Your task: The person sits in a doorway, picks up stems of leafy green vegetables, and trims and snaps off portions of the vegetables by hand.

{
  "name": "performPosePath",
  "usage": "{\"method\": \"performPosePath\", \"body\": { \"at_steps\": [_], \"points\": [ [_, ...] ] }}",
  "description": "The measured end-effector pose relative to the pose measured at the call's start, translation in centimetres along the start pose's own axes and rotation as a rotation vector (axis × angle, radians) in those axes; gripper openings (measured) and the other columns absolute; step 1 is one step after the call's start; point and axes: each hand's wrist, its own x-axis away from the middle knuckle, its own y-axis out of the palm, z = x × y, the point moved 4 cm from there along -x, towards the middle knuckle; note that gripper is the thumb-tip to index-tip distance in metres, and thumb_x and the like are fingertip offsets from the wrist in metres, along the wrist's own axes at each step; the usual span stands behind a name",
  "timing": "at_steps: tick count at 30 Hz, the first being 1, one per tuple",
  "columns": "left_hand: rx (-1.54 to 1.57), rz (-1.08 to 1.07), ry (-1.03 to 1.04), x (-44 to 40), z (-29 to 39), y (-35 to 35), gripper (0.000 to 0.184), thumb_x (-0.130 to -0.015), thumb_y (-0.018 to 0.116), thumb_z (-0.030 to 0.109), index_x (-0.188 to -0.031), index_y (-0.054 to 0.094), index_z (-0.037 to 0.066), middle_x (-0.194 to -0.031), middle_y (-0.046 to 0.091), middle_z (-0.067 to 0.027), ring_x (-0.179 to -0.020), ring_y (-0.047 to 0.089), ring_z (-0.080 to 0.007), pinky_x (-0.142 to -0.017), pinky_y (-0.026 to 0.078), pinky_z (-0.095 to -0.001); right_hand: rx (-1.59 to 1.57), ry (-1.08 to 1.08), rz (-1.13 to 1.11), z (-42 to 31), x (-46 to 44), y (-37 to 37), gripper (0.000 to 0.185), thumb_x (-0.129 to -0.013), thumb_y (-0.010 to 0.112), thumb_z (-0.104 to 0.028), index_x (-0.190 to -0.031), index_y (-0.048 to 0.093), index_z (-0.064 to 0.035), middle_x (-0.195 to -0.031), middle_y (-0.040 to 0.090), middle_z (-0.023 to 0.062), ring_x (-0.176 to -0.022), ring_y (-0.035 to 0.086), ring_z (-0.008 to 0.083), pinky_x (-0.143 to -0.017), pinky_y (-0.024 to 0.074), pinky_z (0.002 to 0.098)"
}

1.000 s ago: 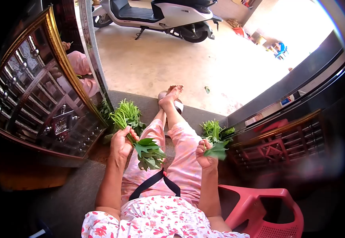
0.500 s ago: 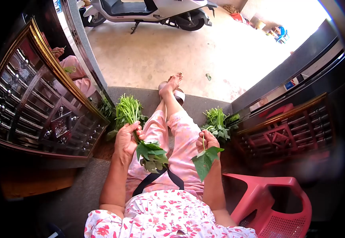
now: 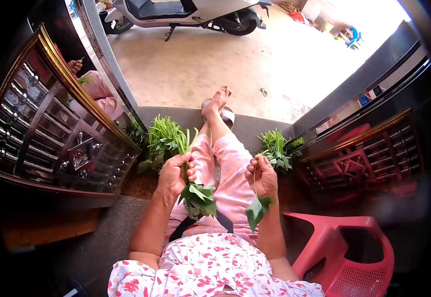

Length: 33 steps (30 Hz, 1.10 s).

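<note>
My left hand point(image 3: 175, 177) is closed round a small bunch of leafy greens point(image 3: 199, 199). Its leaves hang below the fist toward my lap, and pale stems stick up above it. Between the fingertips of my right hand point(image 3: 264, 174) is the thin stem of a single green leaf point(image 3: 258, 212), which dangles under the hand. Beyond my left hand lies a heap of greens point(image 3: 162, 141) with its stems upward, beside my leg. A smaller pile of greens point(image 3: 276, 151) rests past my right hand.
Carved door panels stand at the left point(image 3: 62, 133) and right point(image 3: 364, 158). A pink plastic chair point(image 3: 359, 277) is close by my right elbow. Past the doorway sill, a white scooter point(image 3: 200, 12) is parked on the concrete floor, where a loose leaf point(image 3: 263, 92) lies.
My left hand has moved right, away from the left heap, and the bunch's stems now show apart from it. The right hand's leaf has turned and hangs slightly lower. The view shifted a little.
</note>
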Motion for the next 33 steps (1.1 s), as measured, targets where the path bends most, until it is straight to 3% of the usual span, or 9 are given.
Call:
{"method": "performPosePath", "body": {
  "at_steps": [4, 6, 11, 16, 19, 22, 29, 33],
  "points": [
    [-0.077, -0.095, -0.062, 0.4, -0.9, 1.7, 0.010, -0.080, 0.049, 0.011, -0.077, 0.047, 0.003, -0.059, 0.043, -0.0024, -0.045, 0.040, -0.0101, -0.040, 0.033, -0.0222, -0.068, 0.114, -0.164, 0.4, 0.5, 1.1, 0.010, -0.086, 0.043, -0.018, -0.088, 0.047, -0.0090, -0.065, 0.044, 0.0013, -0.047, 0.039, 0.0089, -0.038, 0.0322, 0.0193],
    [-0.122, -0.074, -0.069, 0.6, -1.3, 2.3, 0.008, -0.080, 0.049, 0.010, -0.077, 0.047, 0.003, -0.060, 0.044, -0.0023, -0.045, 0.041, -0.0101, -0.040, 0.033, -0.0221, -0.007, 0.154, -0.189, 1.0, 0.5, 1.6, 0.013, -0.088, 0.041, -0.022, -0.092, 0.046, -0.0106, -0.064, 0.040, 0.0016, -0.043, 0.033, 0.0057, -0.034, 0.0251, 0.0162],
    [-0.134, -0.098, -0.064, 0.8, -2.2, 3.3, 0.007, -0.077, 0.054, 0.006, -0.083, 0.051, 0.005, -0.059, 0.045, -0.0025, -0.045, 0.042, -0.0105, -0.040, 0.033, -0.0224, 0.271, 0.112, -0.057, 2.6, 0.9, 3.8, 0.009, -0.082, 0.052, -0.013, -0.082, 0.051, -0.0047, -0.051, 0.032, -0.0061, -0.036, 0.026, 0.0010, -0.031, 0.0177, 0.0147],
    [-0.186, -0.132, -0.132, 1.0, -3.4, 3.7, 0.007, -0.076, 0.056, 0.009, -0.080, 0.052, 0.005, -0.058, 0.046, -0.0025, -0.046, 0.043, -0.0120, -0.040, 0.034, -0.0234, 0.340, 0.147, -0.148, 4.5, 1.1, 5.5, 0.011, -0.080, 0.055, -0.015, -0.084, 0.053, -0.0054, -0.047, 0.033, -0.0094, -0.034, 0.025, -0.0005, -0.031, 0.0178, 0.0149],
    [-0.193, -0.143, -0.143, 0.8, -4.0, 3.6, 0.008, -0.078, 0.056, 0.011, -0.079, 0.052, 0.004, -0.061, 0.048, -0.0033, -0.047, 0.044, -0.0126, -0.041, 0.036, -0.0250, 0.548, 0.003, -0.140, 4.8, 1.1, 6.1, 0.009, -0.082, 0.052, -0.014, -0.078, 0.051, -0.0058, -0.049, 0.037, -0.0076, -0.034, 0.027, -0.0005, -0.030, 0.0177, 0.0146],
    [-0.198, -0.181, -0.139, 0.6, -4.1, 3.3, 0.008, -0.079, 0.054, 0.011, -0.081, 0.052, 0.003, -0.064, 0.049, -0.0041, -0.051, 0.048, -0.0136, -0.044, 0.040, -0.0270, 0.548, -0.074, -0.125, 4.4, 1.3, 6.1, 0.010, -0.082, 0.052, -0.013, -0.077, 0.052, -0.0053, -0.048, 0.037, -0.0074, -0.034, 0.027, -0.0004, -0.030, 0.0175, 0.0146],
    [-0.055, -0.014, -0.038, -0.4, -4.0, 2.6, 0.010, -0.081, 0.049, 0.008, -0.089, 0.052, 0.001, -0.067, 0.052, -0.0067, -0.056, 0.052, -0.0180, -0.050, 0.046, -0.0329, 0.431, -0.166, -0.085, 3.2, 1.4, 5.2, 0.011, -0.082, 0.051, -0.011, -0.077, 0.054, -0.0019, -0.052, 0.041, -0.0039, -0.037, 0.027, 0.0004, -0.032, 0.0181, 0.0149],
    [0.016, 0.020, 0.128, -1.0, -1.7, 1.2, 0.009, -0.082, 0.047, 0.009, -0.081, 0.050, 0.001, -0.064, 0.052, -0.0082, -0.054, 0.052, -0.0197, -0.052, 0.046, -0.0344, 0.352, -0.239, -0.052, 1.7, 1.5, 4.8, 0.011, -0.083, 0.050, -0.012, -0.077, 0.053, -0.0038, -0.053, 0.042, -0.0027, -0.040, 0.031, 0.0020, -0.033, 0.0200, 0.0158]
  ]
}}
